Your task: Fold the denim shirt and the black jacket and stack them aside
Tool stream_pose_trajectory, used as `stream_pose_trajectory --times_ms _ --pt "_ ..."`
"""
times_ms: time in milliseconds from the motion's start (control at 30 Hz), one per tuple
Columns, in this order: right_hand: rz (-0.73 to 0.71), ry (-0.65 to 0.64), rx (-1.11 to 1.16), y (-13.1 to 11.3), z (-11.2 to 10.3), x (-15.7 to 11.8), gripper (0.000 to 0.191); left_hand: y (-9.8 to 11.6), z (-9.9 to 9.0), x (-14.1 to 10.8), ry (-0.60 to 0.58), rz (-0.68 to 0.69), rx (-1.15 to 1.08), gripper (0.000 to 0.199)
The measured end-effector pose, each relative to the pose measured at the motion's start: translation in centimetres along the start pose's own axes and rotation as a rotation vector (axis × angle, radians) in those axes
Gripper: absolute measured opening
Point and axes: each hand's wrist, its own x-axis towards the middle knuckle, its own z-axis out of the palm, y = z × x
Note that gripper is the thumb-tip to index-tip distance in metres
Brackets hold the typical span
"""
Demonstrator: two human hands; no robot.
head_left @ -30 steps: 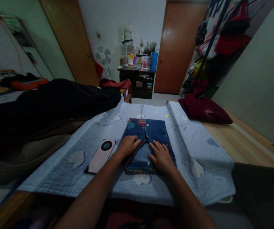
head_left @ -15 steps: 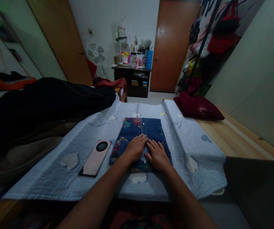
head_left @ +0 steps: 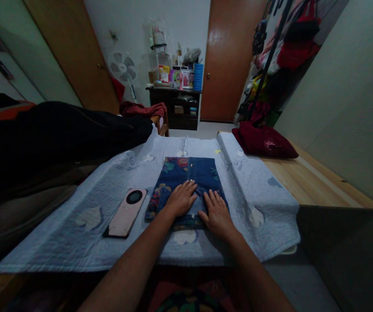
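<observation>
A folded denim garment [head_left: 202,170] with printed flowers and a buttoned front strip lies flat in front of me. My left hand [head_left: 182,199] rests palm down on its middle, fingers stretched out toward the buttons. On the right part of the denim lies my right hand [head_left: 216,212], flat with its fingers spread. A gap showing the cloth separates the two hands. Neither hand grips anything. Beneath the garment is a pale blue quilted sheet [head_left: 264,195] with leaf-like patches.
A pink phone [head_left: 125,216] lies face down left of the garment. Dark clothing [head_left: 59,134] is heaped along the left side. At the right, a folded maroon garment [head_left: 264,141] sits on a wooden board [head_left: 322,186]. A fan [head_left: 123,69] and a dark cabinet [head_left: 175,108] stand at the back.
My right hand has slid a little to the right across the denim, widening the gap between my hands. The whole view has shifted slightly.
</observation>
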Motion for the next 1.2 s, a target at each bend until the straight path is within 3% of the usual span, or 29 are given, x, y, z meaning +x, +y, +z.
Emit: stream_pose_trajectory --times_ms 133,300,500,667,767,833,967,1067,1200 --pt "-0.024 0.034 0.316 2.0 -2.1 -0.8 0.047 0.0 0.0 0.0 -0.006 -0.013 -0.001 0.051" --pt "0.281 0.301 0.455 5.1 -3.2 -0.4 0.039 0.0 0.2 0.1 -0.009 -0.019 0.008 0.051" --pt "0.284 0.173 0.664 6.9 -1.9 0.7 0.036 -0.2 0.5 0.0 0.004 -0.024 0.006 0.051" --pt "0.298 0.117 0.492 6.5 -1.8 1.5 0.04 0.3 -0.6 0.5 -0.047 -0.058 -0.027 0.046" --pt "0.252 0.102 0.378 6.2 -2.0 1.6 0.04 1.5 -1.2 1.6 0.005 -0.083 0.001 0.043" --pt "0.226 0.072 0.264 5.9 -2.3 1.4 0.04 2.3 -1.1 2.3 0.046 -0.044 0.015 0.045" --pt "0.24 -0.011 -0.044 4.8 -3.5 1.1 0.035 3.2 0.2 3.1 0.001 0.011 0.0 0.051" --pt "0.146 0.14 -0.081 3.4 -3.8 2.4 0.036 3.1 1.1 3.0 0.018 0.012 0.006 0.053" --pt "-0.05 0.308 0.126 1.8 -2.3 5.9 0.051 2.9 1.3 2.9 0.007 0.021 -0.025 0.051"
